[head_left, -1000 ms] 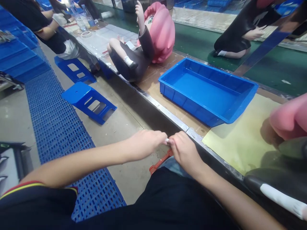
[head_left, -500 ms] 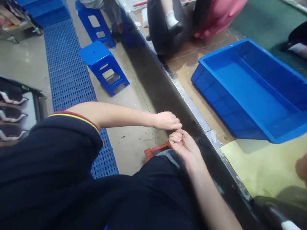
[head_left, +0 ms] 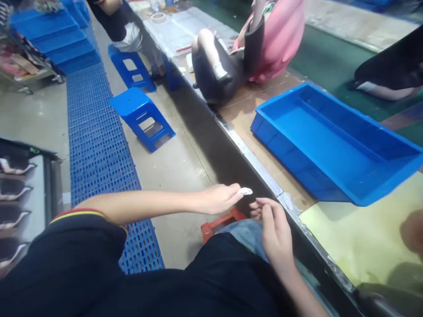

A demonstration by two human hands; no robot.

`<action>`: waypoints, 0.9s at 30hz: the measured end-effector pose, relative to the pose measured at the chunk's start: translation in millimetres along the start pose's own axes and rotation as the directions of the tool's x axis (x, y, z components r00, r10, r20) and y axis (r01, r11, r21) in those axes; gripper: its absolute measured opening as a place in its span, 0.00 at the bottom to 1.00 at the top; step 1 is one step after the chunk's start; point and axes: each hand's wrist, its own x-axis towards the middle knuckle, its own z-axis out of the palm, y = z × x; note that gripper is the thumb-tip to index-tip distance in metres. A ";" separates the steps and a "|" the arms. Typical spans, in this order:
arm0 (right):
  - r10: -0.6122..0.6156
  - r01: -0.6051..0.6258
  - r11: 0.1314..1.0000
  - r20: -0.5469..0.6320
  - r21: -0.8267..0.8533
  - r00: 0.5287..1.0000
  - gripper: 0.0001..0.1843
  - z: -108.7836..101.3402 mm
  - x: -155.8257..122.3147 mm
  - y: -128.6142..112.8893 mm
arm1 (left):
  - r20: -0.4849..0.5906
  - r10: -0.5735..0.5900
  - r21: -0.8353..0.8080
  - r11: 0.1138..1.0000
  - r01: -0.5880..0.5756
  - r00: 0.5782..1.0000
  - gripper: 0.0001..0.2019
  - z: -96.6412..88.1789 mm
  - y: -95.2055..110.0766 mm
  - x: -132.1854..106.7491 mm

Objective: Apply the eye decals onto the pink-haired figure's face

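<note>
My left hand (head_left: 222, 197) stretches out over the gap beside the bench, thumb and fingers pinched together. A small white loop-like piece (head_left: 245, 191) sticks out from its fingertips; I cannot make out its exact kind. Just to the right, my right hand (head_left: 273, 222) has its fingers loosely curved and apart, with nothing visible in them. Its fingertips are close to the white piece but do not touch it.
A large blue bin (head_left: 304, 163) stands on the bench beside yellow paper (head_left: 350, 229). The metal bench edge (head_left: 244, 152) runs diagonally. Blue stools (head_left: 142, 114) and a red stool (head_left: 211, 226) stand on the floor. Dark bags, a pink bundle (head_left: 280, 39) and co-workers are farther off.
My hands have come apart from touching closed together. The white piece now shows in my left fingers, and my right fingers have loosened. The view has tilted up.
</note>
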 end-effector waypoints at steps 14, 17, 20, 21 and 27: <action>-0.738 0.757 0.531 0.231 -0.381 0.634 0.14 -13.3 16.7 -33.7 | 0.727 0.140 -0.522 0.749 0.408 0.672 0.16 4.6 40.4 -45.9; -0.757 0.767 0.454 0.258 -0.454 0.601 0.14 -21.1 19.4 -34.1 | 0.679 0.097 -0.445 0.843 0.303 0.728 0.22 -4.5 46.1 -49.1; -0.712 0.727 0.453 0.281 -0.517 0.643 0.12 -25.8 21.4 -33.4 | 0.524 0.004 -0.224 0.965 0.134 0.852 0.20 -13.8 53.8 -52.8; -0.677 0.691 0.492 0.267 -0.529 0.686 0.11 -24.9 21.4 -32.5 | 0.428 -0.020 -0.107 0.992 0.073 0.903 0.18 -15.1 54.9 -53.0; -0.191 0.171 0.920 -0.022 -0.354 0.981 0.18 8.3 11.5 -11.5 | 0.048 0.064 0.585 0.807 -0.080 0.997 0.09 -9.1 35.0 -29.5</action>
